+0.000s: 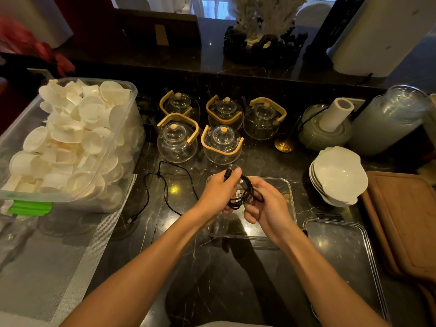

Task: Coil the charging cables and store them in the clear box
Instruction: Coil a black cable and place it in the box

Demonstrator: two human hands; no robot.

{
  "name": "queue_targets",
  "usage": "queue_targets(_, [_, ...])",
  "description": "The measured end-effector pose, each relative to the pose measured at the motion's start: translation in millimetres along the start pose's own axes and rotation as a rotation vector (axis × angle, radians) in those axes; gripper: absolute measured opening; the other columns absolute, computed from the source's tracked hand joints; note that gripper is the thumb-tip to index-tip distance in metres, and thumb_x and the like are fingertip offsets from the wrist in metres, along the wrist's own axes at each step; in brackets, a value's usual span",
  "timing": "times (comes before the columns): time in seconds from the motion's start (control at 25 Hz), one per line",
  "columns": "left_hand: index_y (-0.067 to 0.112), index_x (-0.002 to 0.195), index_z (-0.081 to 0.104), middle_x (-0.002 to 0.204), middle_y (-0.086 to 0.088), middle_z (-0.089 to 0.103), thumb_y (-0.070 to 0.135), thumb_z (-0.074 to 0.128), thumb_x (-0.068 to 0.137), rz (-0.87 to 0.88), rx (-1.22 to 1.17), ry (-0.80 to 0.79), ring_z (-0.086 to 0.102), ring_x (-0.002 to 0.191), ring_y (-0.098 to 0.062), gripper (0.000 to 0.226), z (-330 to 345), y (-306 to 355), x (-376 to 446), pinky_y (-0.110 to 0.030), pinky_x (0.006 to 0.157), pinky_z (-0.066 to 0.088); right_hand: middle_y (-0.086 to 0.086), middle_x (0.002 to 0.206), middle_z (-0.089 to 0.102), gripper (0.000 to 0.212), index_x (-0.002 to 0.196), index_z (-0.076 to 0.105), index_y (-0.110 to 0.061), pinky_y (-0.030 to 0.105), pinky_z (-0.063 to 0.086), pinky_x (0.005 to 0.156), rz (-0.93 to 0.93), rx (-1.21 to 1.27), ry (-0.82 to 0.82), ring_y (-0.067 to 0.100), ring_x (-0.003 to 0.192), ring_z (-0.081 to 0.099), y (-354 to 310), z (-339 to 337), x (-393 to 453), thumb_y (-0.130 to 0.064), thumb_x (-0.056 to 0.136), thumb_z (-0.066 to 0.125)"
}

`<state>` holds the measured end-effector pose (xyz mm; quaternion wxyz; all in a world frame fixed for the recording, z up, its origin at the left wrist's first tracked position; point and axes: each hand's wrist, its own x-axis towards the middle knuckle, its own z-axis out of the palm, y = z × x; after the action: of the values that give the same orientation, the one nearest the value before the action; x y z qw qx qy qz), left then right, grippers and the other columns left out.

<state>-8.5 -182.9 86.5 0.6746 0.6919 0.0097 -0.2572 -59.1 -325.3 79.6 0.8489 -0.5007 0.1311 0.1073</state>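
Both hands hold a coiled black charging cable point(244, 195) just above the clear box point(289, 197) at the counter's middle. My left hand point(218, 193) pinches the cable's plug end, which sticks up between thumb and fingers. My right hand point(264, 204) grips the loops from the right. Something small and white shows inside the box behind the coil. A second black cable point(162, 190) lies loose and uncoiled on the dark marble counter to the left of the box. The box's clear lid point(342, 258) lies flat to its right.
A large clear bin of white cups point(68, 142) stands at the left on a grey mat point(61, 260). Several glass teapots point(221, 142) stand behind the box. Stacked white bowls point(337, 175), a wooden board point(403, 223), glass jars and a paper roll fill the right side.
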Motion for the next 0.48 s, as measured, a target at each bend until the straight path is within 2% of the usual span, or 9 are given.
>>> queue_targets(0.08, [0.019, 0.080, 0.055, 0.057, -0.001, 0.054, 0.050, 0.050, 0.103, -0.044, -0.053, -0.051, 0.045, 0.041, -0.012, 0.039, 4, 0, -2, -0.019, 0.034, 0.030, 0.006, 0.072, 0.055, 0.021, 0.111, 0.061, -0.005, 0.024, 0.037, 0.037, -0.053, -0.011, 0.086, 0.010, 0.046, 0.041, 3, 5, 2, -0.014, 0.102, 0.045])
queue_targets(0.2, [0.007, 0.094, 0.062, 0.065, -0.014, 0.066, 0.047, 0.047, 0.105, -0.052, -0.068, -0.085, 0.055, 0.044, -0.020, 0.045, 6, 1, -5, -0.019, 0.034, 0.030, 0.006, 0.074, 0.063, 0.016, 0.114, 0.058, -0.004, 0.024, 0.043, 0.038, -0.073, -0.077, 0.094, 0.010, 0.049, 0.048, 0, 4, 5, -0.013, 0.106, 0.046])
queue_targets(0.28, [0.010, 0.086, 0.060, 0.058, -0.006, 0.060, 0.047, 0.048, 0.105, 0.002, -0.002, -0.016, 0.053, 0.045, -0.021, 0.042, 6, 2, -7, -0.025, 0.039, 0.035, 0.006, 0.080, 0.066, 0.021, 0.121, 0.057, -0.002, 0.025, 0.046, 0.042, -0.047, -0.035, 0.036, 0.009, 0.052, 0.050, -4, -1, 3, -0.012, 0.102, 0.055])
queue_targets(0.36, [0.022, 0.079, 0.059, 0.062, -0.001, 0.061, 0.047, 0.050, 0.104, 0.098, 0.121, 0.076, 0.059, 0.056, -0.021, 0.036, 6, 3, -7, -0.033, 0.052, 0.046, 0.005, 0.081, 0.065, 0.031, 0.120, 0.062, -0.001, 0.024, 0.046, 0.045, -0.001, 0.021, -0.011, 0.008, 0.054, 0.049, -7, -6, 0, -0.016, 0.093, 0.067])
queue_targets(0.44, [0.033, 0.074, 0.059, 0.069, 0.008, 0.065, 0.047, 0.051, 0.103, 0.211, 0.207, 0.089, 0.063, 0.066, -0.010, 0.033, 7, 4, -7, -0.027, 0.064, 0.050, 0.004, 0.080, 0.063, 0.031, 0.121, 0.065, 0.002, 0.021, 0.046, 0.045, 0.056, 0.130, -0.048, 0.006, 0.053, 0.048, -7, -9, -1, -0.014, 0.094, 0.064])
queue_targets(0.48, [0.036, 0.073, 0.059, 0.068, 0.012, 0.065, 0.048, 0.051, 0.103, 0.251, 0.221, 0.076, 0.061, 0.065, -0.004, 0.033, 7, 5, -7, -0.023, 0.065, 0.048, 0.004, 0.082, 0.064, 0.030, 0.123, 0.065, 0.003, 0.019, 0.046, 0.044, 0.090, 0.219, -0.060, 0.005, 0.051, 0.048, -7, -10, -1, -0.011, 0.097, 0.058])
